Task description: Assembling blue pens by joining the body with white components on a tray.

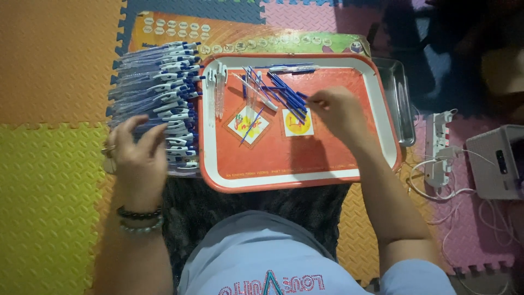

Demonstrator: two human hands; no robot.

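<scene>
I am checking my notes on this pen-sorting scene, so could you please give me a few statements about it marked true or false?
1. The tray is red with a white band inside its rim. True.
2. The right hand rests on the stack of pens. False: it is over the tray, at the loose blue pen parts.
3. The left hand touches the stack of pens beside the tray. True.
4. The floor mat is plain grey. False: it is made of orange, yellow and pink tiles.
5. A white power strip lies to the right of the tray. True.
</scene>
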